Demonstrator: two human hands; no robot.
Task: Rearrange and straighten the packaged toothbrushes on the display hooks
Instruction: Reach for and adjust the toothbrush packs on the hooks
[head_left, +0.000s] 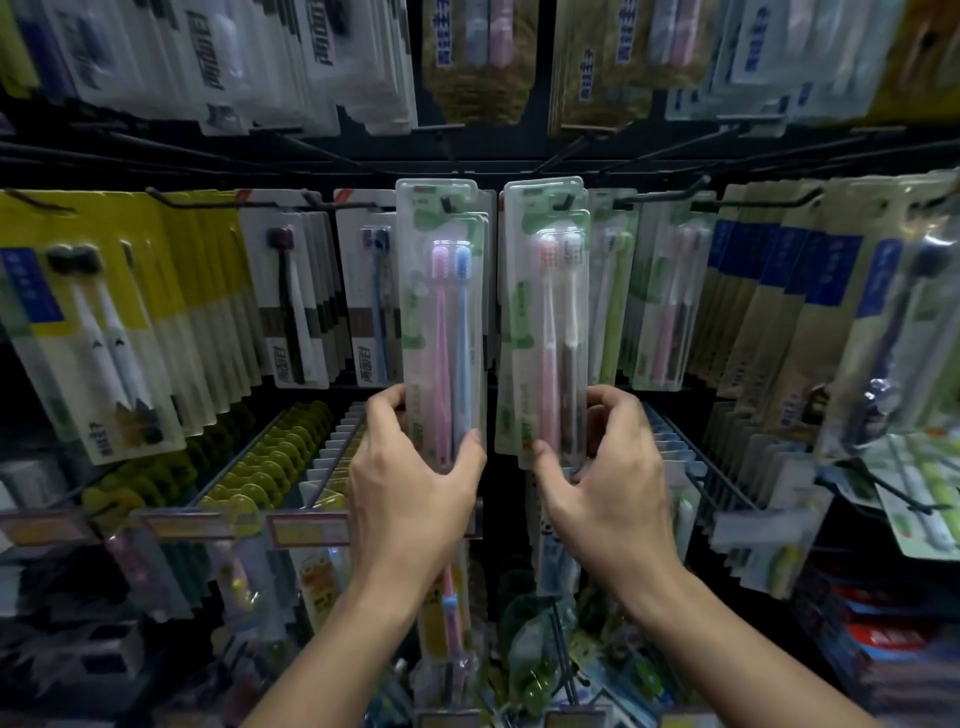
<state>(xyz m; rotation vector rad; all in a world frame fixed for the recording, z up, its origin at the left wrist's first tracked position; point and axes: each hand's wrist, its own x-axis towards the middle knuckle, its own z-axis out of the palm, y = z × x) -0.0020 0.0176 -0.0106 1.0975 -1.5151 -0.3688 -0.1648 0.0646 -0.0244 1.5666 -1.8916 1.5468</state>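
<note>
Left hand grips the pink-and-blue pack — right hand pinches the pink-and-white pack, both hanging on hooks.

A dark rack of display hooks held rows of packaged toothbrushes — yellow-carded packs hung left, blue-labelled packs right.

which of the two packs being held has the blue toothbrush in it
The pack in the left hand, the pink-and-blue toothbrush pack. The pack in the right hand, the pink-and-white toothbrush pack, has no blue brush.
</note>
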